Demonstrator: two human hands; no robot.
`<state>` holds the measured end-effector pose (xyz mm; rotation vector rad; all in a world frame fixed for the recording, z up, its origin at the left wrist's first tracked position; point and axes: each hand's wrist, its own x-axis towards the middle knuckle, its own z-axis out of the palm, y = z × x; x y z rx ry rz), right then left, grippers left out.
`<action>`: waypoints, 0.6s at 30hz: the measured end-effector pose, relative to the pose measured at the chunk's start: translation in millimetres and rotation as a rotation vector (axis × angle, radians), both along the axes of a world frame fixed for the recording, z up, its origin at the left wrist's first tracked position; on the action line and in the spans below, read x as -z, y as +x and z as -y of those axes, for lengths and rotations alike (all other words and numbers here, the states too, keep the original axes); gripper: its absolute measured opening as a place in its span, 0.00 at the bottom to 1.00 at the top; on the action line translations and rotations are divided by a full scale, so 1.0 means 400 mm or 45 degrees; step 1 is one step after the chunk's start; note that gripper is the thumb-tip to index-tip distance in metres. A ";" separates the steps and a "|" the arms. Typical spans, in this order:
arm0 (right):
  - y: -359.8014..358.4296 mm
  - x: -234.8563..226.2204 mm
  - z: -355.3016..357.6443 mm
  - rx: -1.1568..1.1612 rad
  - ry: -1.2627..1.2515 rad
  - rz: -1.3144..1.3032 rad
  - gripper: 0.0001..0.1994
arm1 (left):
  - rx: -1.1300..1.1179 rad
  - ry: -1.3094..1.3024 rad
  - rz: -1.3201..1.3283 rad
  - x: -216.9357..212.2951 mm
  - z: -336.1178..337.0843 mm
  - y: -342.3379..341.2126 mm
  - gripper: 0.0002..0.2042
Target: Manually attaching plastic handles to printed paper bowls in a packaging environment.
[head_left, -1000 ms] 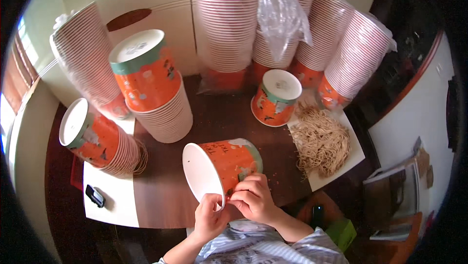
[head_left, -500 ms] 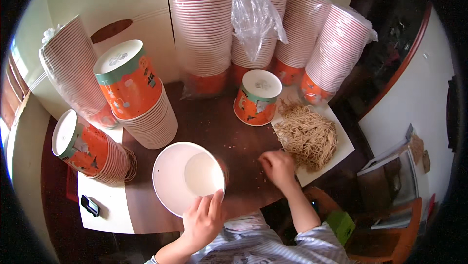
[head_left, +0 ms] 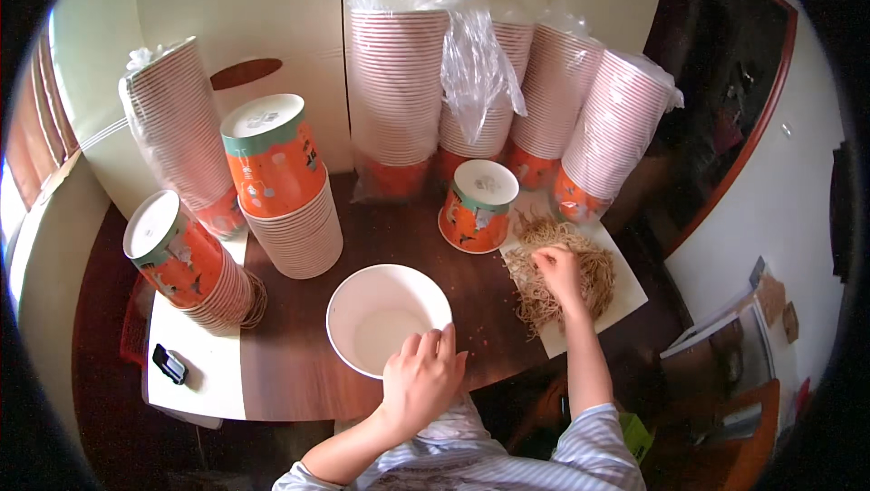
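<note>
A large white-lined paper bucket (head_left: 349, 332) lies tipped near the table's front edge, its mouth turned up toward me. Over its near right rim, my left hand (head_left: 421, 378) is closed, fingers on the outside edge. My right hand (head_left: 557, 269) is at the upper part of a tangled heap of thin tan strands (head_left: 589, 287). Its fingers are bent together in a pinch among the strands; their tips are partly hidden. The heap rests on a white sheet (head_left: 625, 305) at the right of the table.
An upside-down orange and green bucket (head_left: 473, 219) stands behind. Two stacks of buckets (head_left: 294, 228) (head_left: 195, 264) are on the left, the nearer one leaning with tan loops around its end. Plastic-wrapped stacks (head_left: 399, 92) line the back. A small black object (head_left: 169, 364) lies on a white board.
My right hand has moved from the bare tabletop up and right onto the tan strands. My left hand stays on the bucket's rim, and the bucket has tilted more toward me.
</note>
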<state>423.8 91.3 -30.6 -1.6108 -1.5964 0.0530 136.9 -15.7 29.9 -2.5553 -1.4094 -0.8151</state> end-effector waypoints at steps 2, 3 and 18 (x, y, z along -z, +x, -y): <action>0.001 -0.041 0.009 -0.079 -0.047 -0.396 0.06 | 0.041 -0.084 0.163 -0.023 0.016 -0.023 0.16; 0.001 -0.065 0.006 -0.074 -0.083 -0.415 0.08 | 0.046 -0.061 0.230 -0.023 0.019 -0.036 0.15; 0.010 -0.012 -0.001 0.080 -0.214 0.505 0.05 | -0.246 -0.157 0.836 0.066 0.034 -0.272 0.15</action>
